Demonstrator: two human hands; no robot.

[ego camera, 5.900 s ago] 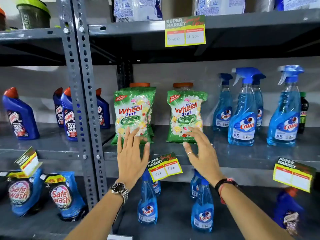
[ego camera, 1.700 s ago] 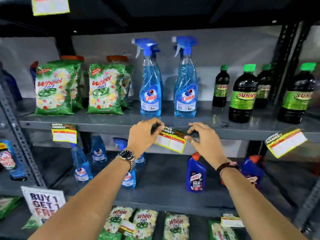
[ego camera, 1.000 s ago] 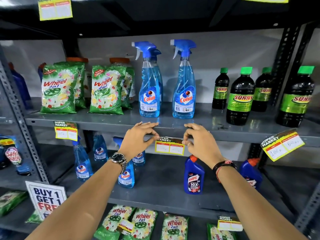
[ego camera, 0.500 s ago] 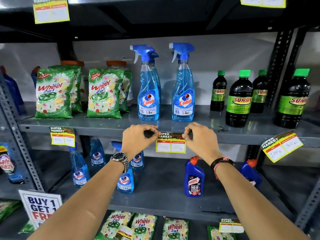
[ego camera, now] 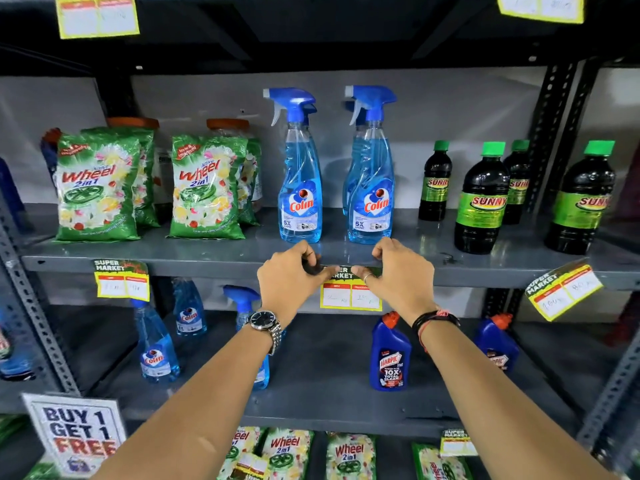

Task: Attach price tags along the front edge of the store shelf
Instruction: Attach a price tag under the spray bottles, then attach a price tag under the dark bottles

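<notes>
1. Both hands are raised to the front edge of the grey shelf (ego camera: 207,263) in the head view, the only view given. The left hand (ego camera: 289,277) and the right hand (ego camera: 401,273) are curled, thumbs pointing toward each other.
2. Between them hangs a yellow price tag (ego camera: 350,296), its green top strip lying against the shelf edge and its 2 white price boxes hanging below the edge.
3. Each hand is partly closed with its fingertips on the top strip of that tag, the left at the tag's left end, the right at its right end. Whether they pinch it or only press it I cannot tell.
4. Just behind the hands stand 2 blue Colin spray bottles (ego camera: 300,188) on the shelf.
5. To the left along the same edge hangs a second tag (ego camera: 122,282), below the green Wheel packets (ego camera: 98,188).
6. To the right a third tag (ego camera: 564,289) sits tilted on the edge, below the dark Sunny bottles (ego camera: 481,202).
7. The left wrist carries a metal watch (ego camera: 266,322); the right wrist carries dark and red bands (ego camera: 434,318).
</notes>
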